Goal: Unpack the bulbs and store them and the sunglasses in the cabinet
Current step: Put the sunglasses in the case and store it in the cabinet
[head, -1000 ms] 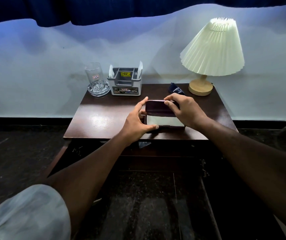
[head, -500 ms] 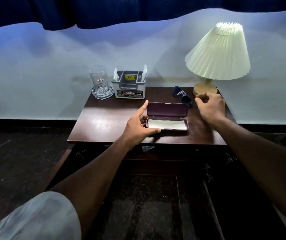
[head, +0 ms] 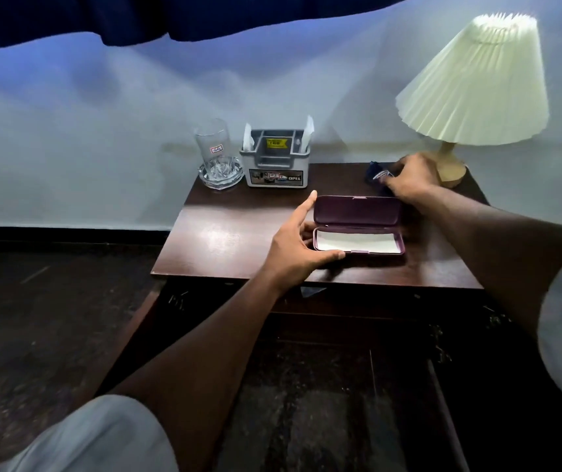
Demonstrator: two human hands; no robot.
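A purple glasses case (head: 357,229) lies open on the dark wooden cabinet top (head: 225,240), its lid standing up and a white lining showing inside. My left hand (head: 301,245) grips the case's left end, thumb at the front, fingers behind. The dark blue sunglasses (head: 374,173) lie behind the case, near the lamp base. My right hand (head: 412,177) lies over them with its fingers closed around their right part, hiding most of the frame. No bulbs are in view.
A lamp (head: 477,83) with a cream pleated shade stands at the back right corner. A grey organiser box (head: 276,165) and a drinking glass (head: 213,148) in a glass ashtray (head: 220,173) stand at the back. The wall is right behind; dark floor lies around.
My right hand left the case lid, which now stands open, and moved back and right onto the sunglasses by the lamp. My left hand stayed on the case.
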